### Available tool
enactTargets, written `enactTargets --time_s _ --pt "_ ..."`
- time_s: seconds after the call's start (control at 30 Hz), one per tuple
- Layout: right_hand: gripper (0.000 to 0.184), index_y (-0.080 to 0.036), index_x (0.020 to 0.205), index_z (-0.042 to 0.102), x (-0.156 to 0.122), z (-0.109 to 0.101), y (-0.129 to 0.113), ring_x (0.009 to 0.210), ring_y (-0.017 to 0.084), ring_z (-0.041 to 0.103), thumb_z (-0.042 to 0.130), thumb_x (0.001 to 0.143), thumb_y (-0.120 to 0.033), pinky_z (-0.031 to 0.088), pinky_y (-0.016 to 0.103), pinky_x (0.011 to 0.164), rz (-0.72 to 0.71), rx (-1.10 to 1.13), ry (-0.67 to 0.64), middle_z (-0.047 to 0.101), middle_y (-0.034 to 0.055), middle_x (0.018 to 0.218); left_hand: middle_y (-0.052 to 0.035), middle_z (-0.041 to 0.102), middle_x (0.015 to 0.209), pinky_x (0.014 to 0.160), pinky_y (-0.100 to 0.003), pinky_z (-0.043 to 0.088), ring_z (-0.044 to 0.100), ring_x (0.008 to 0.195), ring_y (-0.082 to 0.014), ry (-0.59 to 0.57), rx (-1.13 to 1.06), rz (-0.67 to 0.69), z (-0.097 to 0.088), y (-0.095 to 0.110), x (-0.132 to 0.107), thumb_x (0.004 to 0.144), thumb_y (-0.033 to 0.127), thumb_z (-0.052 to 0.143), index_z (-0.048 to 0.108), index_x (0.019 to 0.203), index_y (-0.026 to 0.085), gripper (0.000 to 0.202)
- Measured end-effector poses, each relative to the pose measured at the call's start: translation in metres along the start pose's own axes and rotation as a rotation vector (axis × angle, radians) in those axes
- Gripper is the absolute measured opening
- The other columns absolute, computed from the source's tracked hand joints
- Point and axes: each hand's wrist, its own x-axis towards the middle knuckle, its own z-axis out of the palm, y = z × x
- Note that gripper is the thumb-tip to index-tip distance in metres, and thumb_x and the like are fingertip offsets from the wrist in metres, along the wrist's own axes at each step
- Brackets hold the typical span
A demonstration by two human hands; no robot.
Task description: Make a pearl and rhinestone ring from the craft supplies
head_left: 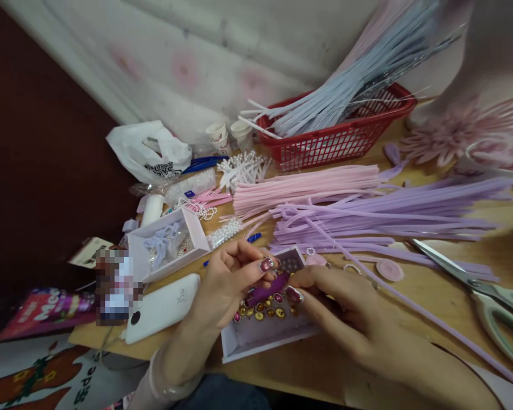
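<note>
Both hands meet over a small white box (256, 340) at the table's front. Its inside holds yellow, amber and pink gems (270, 312) in metal-looking settings, and grey round beads (291, 263) lie at its back corner. My left hand (231, 279) is closed, thumb and fingertips pinched above the box. My right hand (346, 319) pinches too, thumb against index finger, close to the left fingertips. Between them shows a dark purple oblong piece (267, 289), partly covered by fingers; I cannot tell whether it is held or lies in the box. Whatever is in the pinches is hidden.
Lilac fuzzy stems (385, 216) and pink ones (308, 185) lie behind the hands. Scissors (474, 285) rest at right. A red basket (337, 136) with pale stems stands behind. On the left are a white phone (165, 307) and another white box (196, 233).
</note>
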Motion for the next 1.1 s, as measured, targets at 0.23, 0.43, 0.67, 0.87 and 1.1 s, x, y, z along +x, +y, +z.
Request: enactTargets --time_s 0.23,0.43,0.67,0.87,1.1 --pt "0.015 -0.019 0.090 0.061 0.012 0.009 -0.004 0.065 0.010 0.058 0.047 0.096 -0.019 0.042 0.019 0.061 0.047 0.031 0.040 0.067 -0.0013 0.076 -0.0014 0.074 0.065 0.049 -0.010 0.055 0.069 0.055 -0.0082 0.079 -0.052 0.043 -0.005 0.006 -0.004 0.057 0.015 0.090 0.068 0.069 0.011 0.026" --pt "0.016 -0.020 0.091 0.059 0.014 0.014 0.000 0.060 0.010 0.054 0.045 0.097 -0.021 0.040 0.019 0.056 0.069 0.027 0.017 0.063 -0.0027 0.070 0.0026 0.067 0.065 0.042 -0.006 0.048 0.059 0.049 -0.0025 0.064 -0.225 -0.147 -0.007 0.007 -0.001 0.061 0.016 0.089 0.066 0.084 0.013 0.033" --pt "0.021 -0.017 0.083 0.061 0.015 0.008 -0.003 0.057 0.009 0.052 0.044 0.096 -0.020 0.038 0.019 0.053 0.096 0.024 -0.083 0.060 -0.0020 0.065 0.0084 0.048 0.056 0.032 -0.005 0.029 0.025 0.039 -0.0006 -0.121 -0.140 -0.160 -0.004 0.004 -0.004 0.086 0.020 0.067 0.059 0.095 0.015 0.012" --pt "0.022 -0.017 0.078 0.059 0.014 0.008 -0.001 0.051 0.008 0.043 0.045 0.094 -0.022 0.032 0.019 0.046 0.111 0.110 -0.157 0.051 -0.0033 0.059 0.0108 0.038 0.052 0.036 -0.006 0.026 0.017 0.039 -0.0014 -0.231 -0.023 -0.144 -0.002 0.002 -0.010 0.096 0.028 0.054 0.055 0.099 0.019 0.009" --pt "0.025 -0.019 0.070 0.053 0.013 0.004 -0.001 0.049 0.008 0.034 0.048 0.094 -0.025 0.026 0.020 0.044 0.201 0.237 -0.227 0.040 -0.0057 0.055 0.0089 0.044 0.055 0.037 -0.008 0.030 0.025 0.041 -0.0020 -0.183 0.001 -0.114 0.000 0.002 -0.008 0.093 0.028 0.060 0.055 0.099 0.019 0.012"
